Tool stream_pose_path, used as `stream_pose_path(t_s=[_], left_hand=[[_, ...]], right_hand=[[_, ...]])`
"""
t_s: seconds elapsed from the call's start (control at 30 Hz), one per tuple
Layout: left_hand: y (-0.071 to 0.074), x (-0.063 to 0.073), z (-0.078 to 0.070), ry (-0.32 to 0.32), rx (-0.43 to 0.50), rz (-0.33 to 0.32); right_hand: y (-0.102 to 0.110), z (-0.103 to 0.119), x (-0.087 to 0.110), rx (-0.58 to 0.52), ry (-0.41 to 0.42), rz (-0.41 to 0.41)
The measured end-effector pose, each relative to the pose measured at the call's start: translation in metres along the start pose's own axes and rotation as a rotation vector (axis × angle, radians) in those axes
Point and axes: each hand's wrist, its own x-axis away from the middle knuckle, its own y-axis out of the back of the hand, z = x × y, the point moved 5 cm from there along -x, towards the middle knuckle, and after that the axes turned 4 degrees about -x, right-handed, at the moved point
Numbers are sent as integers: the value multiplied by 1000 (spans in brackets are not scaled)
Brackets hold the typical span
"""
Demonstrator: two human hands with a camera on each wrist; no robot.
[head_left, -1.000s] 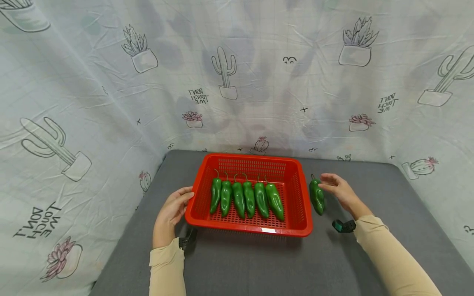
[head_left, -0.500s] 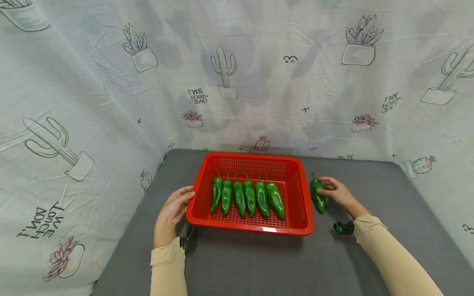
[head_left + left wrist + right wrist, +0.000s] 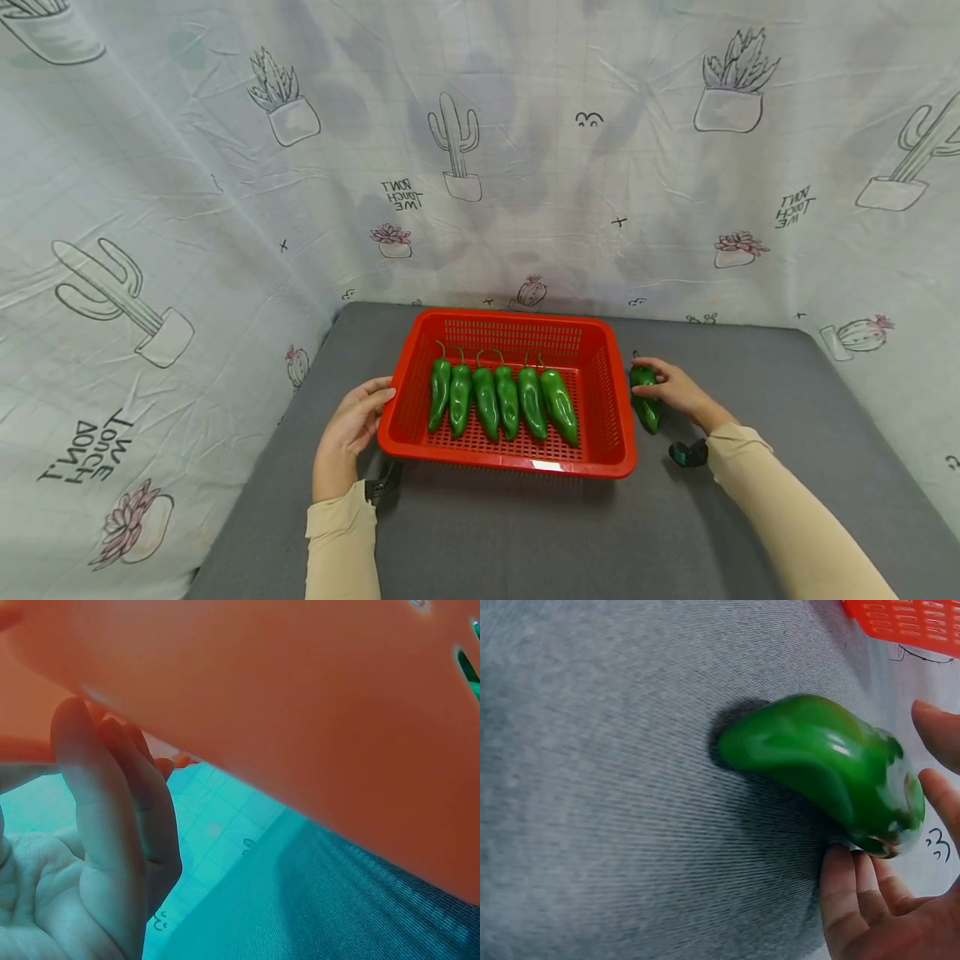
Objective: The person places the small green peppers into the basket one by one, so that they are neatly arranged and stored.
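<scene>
A red plastic basket point(image 3: 506, 462) stands on the grey table, with several long green peppers point(image 3: 531, 404) lying side by side in it, stems toward the far side. My left hand point(image 3: 352, 421) holds the basket's left rim, thumb on top; the left wrist view shows the fingers point(image 3: 105, 795) bent up under the basket's edge. To the right of the basket lies one more green pepper point(image 3: 647, 410). My right hand point(image 3: 678, 390) grips it, fingers across its stem half and thumb on the near side. The right wrist view shows this pepper's point(image 3: 817, 757) pointed end on the cloth.
The grey cloth-covered table point(image 3: 487, 542) extends around the basket. A white curtain point(image 3: 525, 167) printed with cacti hangs behind and along both sides. A dark wrist camera point(image 3: 688, 452) sits under the right wrist.
My right hand has moved left from beside the loose pepper onto it, and its fingers have come round it. The left hand stays at the basket's rim.
</scene>
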Motion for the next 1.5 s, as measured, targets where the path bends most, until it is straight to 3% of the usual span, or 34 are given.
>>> stream_pose_path(t_s=[0.3, 0.7, 1.17, 1.5], left_hand=[[0, 0, 1, 4, -13, -3], [0, 0, 2, 3, -4, 4], [-1, -1, 2, -7, -14, -8], [-1, 0, 1, -19, -6, 8]], right_hand=[[0, 4, -7, 37, -10, 42], [-2, 10, -6, 35, -14, 20], [4, 1, -6, -69, -13, -60], [16, 19, 1, -138, 56, -104]])
